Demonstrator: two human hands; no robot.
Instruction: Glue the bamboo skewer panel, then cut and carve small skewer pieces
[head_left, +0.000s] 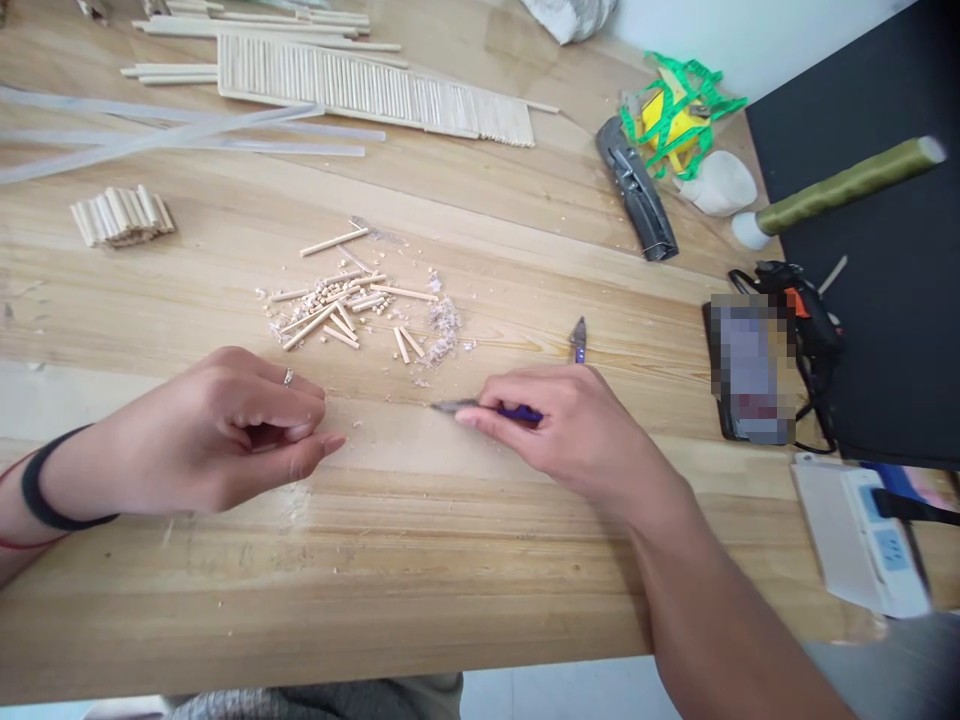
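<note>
My left hand (255, 430) is closed just above the table, left of centre, its thumb and fingertips close together. Anything small between them is hidden from view. My right hand (559, 425) grips a blue-handled pointed tool (521, 412), its grey metal tip directed left toward my left hand; its exact kind is unclear. Just beyond the right hand lies a pair of small cutters (578, 338) with blue on the handle. A loose heap of short wooden sticks (330, 310) lies beyond and between the hands, with pale shavings (444, 322) at its right side.
Bundled short sticks (124, 217) lie left, below clear strips (187, 135). A long panel of sticks (375, 92) spans the back. At right are a black stapler-like tool (637, 190), green tape (679, 115), a phone (754, 370), a glue gun (802, 305) and a white box (862, 535).
</note>
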